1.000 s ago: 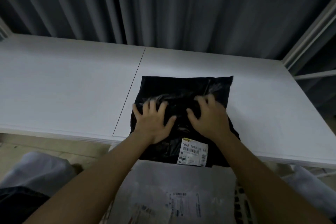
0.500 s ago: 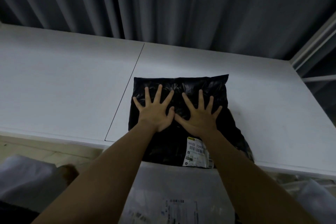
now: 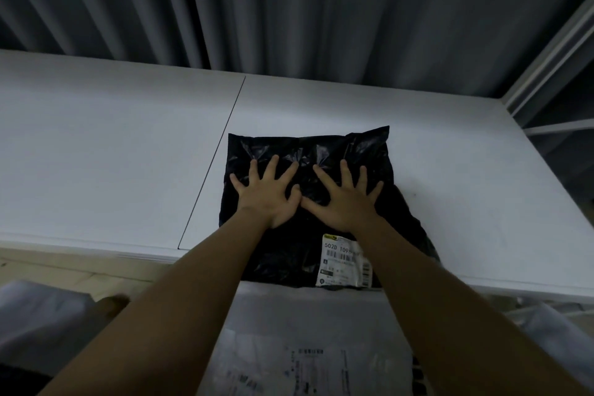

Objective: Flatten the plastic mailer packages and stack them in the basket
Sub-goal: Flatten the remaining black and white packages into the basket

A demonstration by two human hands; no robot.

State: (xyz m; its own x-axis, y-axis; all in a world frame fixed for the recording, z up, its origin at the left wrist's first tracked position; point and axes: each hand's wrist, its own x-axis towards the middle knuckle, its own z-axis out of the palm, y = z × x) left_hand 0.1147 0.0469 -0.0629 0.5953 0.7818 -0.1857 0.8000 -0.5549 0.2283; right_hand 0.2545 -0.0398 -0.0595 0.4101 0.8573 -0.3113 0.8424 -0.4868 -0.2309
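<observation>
The left hand and right hand press flat, fingers spread wide, thumbs nearly touching, on a black mailer. It lies at the tabletop's near edge, white label at its near right corner, overhanging a grey mailer below.

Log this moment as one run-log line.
step: flattening | left hand: fingers spread, pressing black mailer | right hand: same | mailer: on white table, near edge | stacking: not yet
</observation>
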